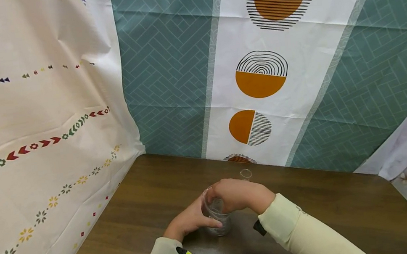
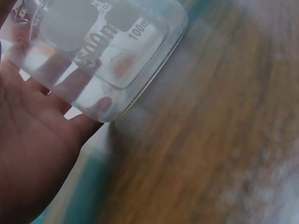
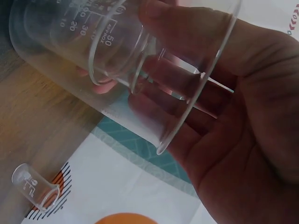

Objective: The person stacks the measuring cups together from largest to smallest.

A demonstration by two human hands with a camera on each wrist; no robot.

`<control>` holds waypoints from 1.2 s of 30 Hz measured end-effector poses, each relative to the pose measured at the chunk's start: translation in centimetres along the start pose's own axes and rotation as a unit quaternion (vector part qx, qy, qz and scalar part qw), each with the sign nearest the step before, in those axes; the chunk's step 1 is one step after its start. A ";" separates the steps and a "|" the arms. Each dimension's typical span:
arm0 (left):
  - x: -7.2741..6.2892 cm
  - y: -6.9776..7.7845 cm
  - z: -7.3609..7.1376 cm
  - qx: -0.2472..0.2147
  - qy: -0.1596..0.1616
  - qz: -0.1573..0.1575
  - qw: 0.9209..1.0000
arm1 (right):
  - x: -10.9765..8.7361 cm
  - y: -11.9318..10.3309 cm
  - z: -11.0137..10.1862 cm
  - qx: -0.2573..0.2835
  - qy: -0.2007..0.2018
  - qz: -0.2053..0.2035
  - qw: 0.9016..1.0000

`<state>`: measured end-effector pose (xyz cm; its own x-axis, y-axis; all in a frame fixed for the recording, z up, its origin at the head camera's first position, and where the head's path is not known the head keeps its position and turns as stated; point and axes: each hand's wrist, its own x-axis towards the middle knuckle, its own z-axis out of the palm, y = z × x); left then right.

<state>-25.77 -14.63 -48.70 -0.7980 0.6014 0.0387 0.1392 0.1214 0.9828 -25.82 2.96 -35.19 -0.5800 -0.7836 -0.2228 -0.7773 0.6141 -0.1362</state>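
Observation:
A large clear glass beaker, marked 500 ml in the left wrist view, stands upright near the table's middle. My left hand holds it from the left side, thumb across the front and fingers round the wall. From above, my right hand reaches in over the rim. Within the large beaker sits a smaller graduated beaker with a 50 mark. The right thumb and fingers pinch this inner beaker near its rim, seen through the glass in the right wrist view.
Farther back on the wooden table stands another small glass beaker, also visible in the right wrist view. Patterned cloths hang behind the table and along its left side. A pale cloth lies at the right edge.

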 end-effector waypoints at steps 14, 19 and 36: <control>0.0 0.0 0.0 0.001 -0.008 0.014 1.000 | 0.4 -0.1 0.3 -0.010 -0.013 0.016 1.000; 0.0 0.0 0.0 0.002 -0.008 0.013 1.000 | 0.6 0.0 0.5 -0.013 -0.011 0.014 1.000; 0.2 -0.1 -0.1 0.009 -0.015 0.017 1.000 | 0.7 0.1 0.8 -0.019 -0.014 0.006 1.000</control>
<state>-25.96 -14.56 -48.76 -0.7754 0.6280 0.0657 0.1760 0.1151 0.9776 -26.12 2.57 -36.12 -0.5821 -0.7732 -0.2514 -0.7799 0.6184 -0.0962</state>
